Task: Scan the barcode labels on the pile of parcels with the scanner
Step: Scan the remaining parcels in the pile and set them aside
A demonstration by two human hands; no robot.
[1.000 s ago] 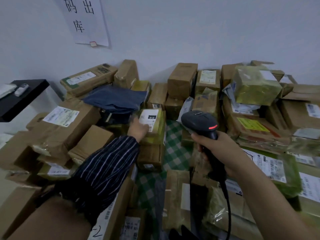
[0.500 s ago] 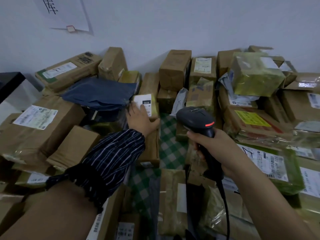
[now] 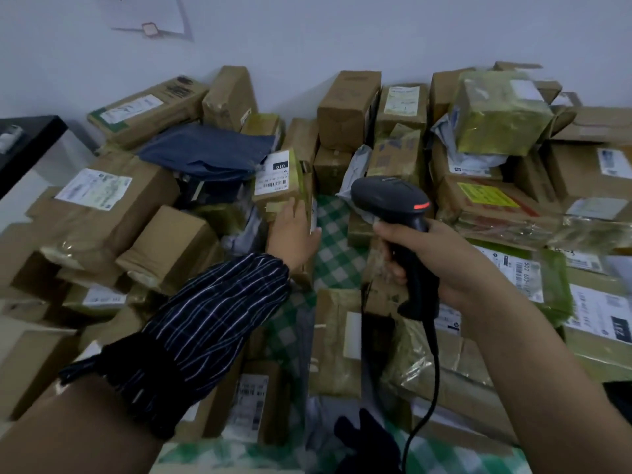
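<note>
Cardboard parcels (image 3: 349,107) cover green-checked cloth (image 3: 337,241) below white wall (image 3: 342,35).

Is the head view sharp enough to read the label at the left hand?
Head view: dim and soft; the label on the parcel in the left hand shows only bold "010", finer print smeared. Head view: straight edges bow near the borders.

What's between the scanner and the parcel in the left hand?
Nothing blocks it in the head view: between the scanner and the parcel the left hand holds, only green checked cloth shows below.
</note>
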